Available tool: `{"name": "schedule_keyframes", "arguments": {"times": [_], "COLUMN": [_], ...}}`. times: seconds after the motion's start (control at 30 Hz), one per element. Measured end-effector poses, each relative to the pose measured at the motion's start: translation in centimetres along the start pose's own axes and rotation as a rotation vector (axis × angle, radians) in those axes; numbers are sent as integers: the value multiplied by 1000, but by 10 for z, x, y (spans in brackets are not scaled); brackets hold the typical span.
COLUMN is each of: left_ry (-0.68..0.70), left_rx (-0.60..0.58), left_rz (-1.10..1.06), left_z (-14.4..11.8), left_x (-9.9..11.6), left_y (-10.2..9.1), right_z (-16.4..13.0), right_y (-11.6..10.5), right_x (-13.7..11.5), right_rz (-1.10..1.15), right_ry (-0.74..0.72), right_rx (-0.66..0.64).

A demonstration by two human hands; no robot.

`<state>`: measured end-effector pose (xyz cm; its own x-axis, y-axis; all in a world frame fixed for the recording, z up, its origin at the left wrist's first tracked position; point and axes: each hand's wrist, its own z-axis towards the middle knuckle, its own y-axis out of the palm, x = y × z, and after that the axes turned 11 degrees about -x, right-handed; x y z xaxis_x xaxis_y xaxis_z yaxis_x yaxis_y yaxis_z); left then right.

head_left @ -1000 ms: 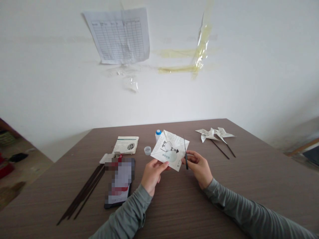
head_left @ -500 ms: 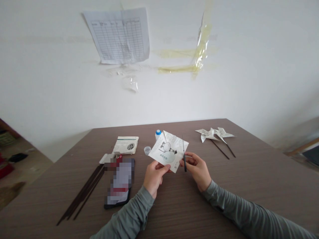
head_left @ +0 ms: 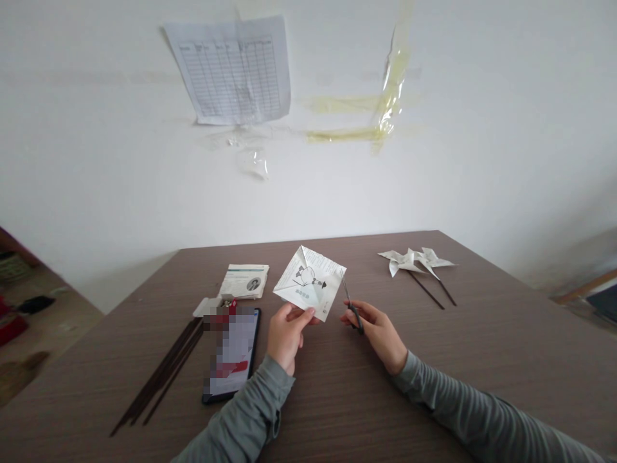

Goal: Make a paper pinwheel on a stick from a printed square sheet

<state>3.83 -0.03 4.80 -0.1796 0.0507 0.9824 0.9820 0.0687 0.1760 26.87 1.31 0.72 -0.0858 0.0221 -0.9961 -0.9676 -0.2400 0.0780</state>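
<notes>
A square sheet of printed paper (head_left: 311, 281) with a drawing and diagonal creases is pinched at its lower edge by my left hand (head_left: 288, 334). It is raised off the table and tilted, one corner pointing up. My right hand (head_left: 378, 332) holds a pair of scissors (head_left: 354, 313) by the dark handles, blades pointing up beside the sheet's right corner. Whether the blades touch the paper I cannot tell. Two paper pinwheels (head_left: 417, 260) on dark sticks lie at the back right.
On the brown table (head_left: 463, 360), a phone (head_left: 234, 360) lies left of my left forearm. Beyond it are a small red-and-white box (head_left: 219, 307) and a stack of printed paper squares (head_left: 243, 281). Several dark sticks (head_left: 159, 373) lie at the left. A white wall (head_left: 337, 193) stands behind.
My left hand has moved the paper left, now covering the blue-capped bottle and clear cup seen before. The scissors have tilted leftward at the tips and shifted slightly left.
</notes>
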Motion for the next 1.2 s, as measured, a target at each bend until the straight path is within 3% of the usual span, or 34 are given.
{"name": "schedule_keyframes", "arguments": {"times": [0.3, 0.7, 1.2], "left_ry": [32, 61, 86], "left_rx": [21, 45, 71], "left_rz": [-13, -13, -24], "left_z": [4, 6, 3], "left_x": [0, 3, 11], "left_y": [-5, -7, -2], "right_z": [1, -13, -19], "right_y": [-9, -2, 5], "right_x": [12, -2, -9], "right_rz": [-271, -625, -540], "right_ry": [-7, -79, -75], "right_rx": [-69, -224, -307]}}
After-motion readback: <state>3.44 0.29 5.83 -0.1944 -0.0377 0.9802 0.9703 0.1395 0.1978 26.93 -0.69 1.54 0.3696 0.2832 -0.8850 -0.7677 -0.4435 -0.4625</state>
